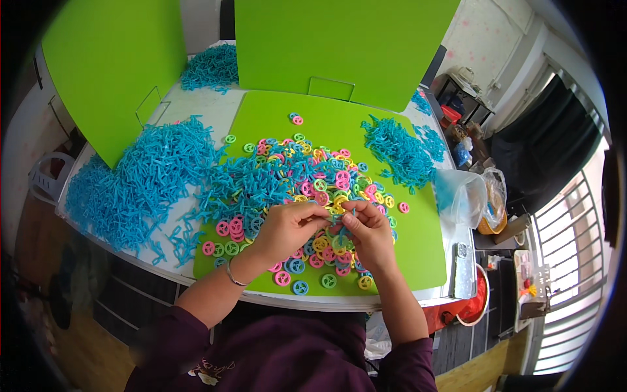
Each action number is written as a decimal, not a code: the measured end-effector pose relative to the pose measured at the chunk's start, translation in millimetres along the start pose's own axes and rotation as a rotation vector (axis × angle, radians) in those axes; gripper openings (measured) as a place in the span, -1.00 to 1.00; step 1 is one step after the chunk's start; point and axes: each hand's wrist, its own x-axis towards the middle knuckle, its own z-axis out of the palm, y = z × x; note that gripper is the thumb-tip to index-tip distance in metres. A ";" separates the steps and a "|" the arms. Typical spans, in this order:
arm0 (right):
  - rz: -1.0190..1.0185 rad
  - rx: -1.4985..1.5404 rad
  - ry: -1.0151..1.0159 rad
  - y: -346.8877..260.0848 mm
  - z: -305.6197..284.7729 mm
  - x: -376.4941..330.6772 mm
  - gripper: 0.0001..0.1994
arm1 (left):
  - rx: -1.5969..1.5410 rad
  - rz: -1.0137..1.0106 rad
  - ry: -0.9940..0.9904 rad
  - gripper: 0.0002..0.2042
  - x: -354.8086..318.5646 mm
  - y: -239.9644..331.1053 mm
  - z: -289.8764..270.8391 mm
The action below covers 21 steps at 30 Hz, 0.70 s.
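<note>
My left hand point(290, 228) and my right hand point(371, 236) meet over a pile of small plastic wheels point(320, 245) in pink, yellow, green and blue. The fingertips of both hands are pinched close together. A small blue plastic piece point(342, 232) shows at my right fingertips. What my left thumb and forefinger grip is mostly hidden and too small to make out. Just beyond the hands, loose blue plastic pieces point(251, 179) lie over part of the wheel pile. A green mat point(418, 261) lies under all of this.
A large heap of blue pieces point(150, 176) covers the table's left side; a smaller heap point(398, 150) lies right. Upright green boards point(353, 46) stand at the back. A phone point(464, 271) rests by the right edge, near a clear plastic container point(460, 196).
</note>
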 end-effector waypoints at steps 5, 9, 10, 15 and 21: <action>-0.014 -0.130 0.035 -3.2 2.4 -2.8 -0.80 | -0.237 -0.137 -0.013 -0.92 -1.7 0.1 -1.8; -0.002 -0.102 0.088 -0.8 3.5 -4.7 -0.86 | -0.265 -0.024 0.031 -0.87 -4.0 -0.6 -0.1; -0.034 -0.129 0.080 3.3 2.0 -5.1 -0.89 | -0.273 0.014 0.045 -0.86 -5.2 -2.0 0.9; 0.032 0.030 0.089 3.4 8.0 -7.4 -0.95 | -0.196 0.147 0.071 -0.83 -8.0 -5.9 4.4; -0.144 -0.252 0.054 -3.6 9.9 -9.9 -0.91 | -0.229 0.138 0.052 -0.82 -6.5 -5.8 0.9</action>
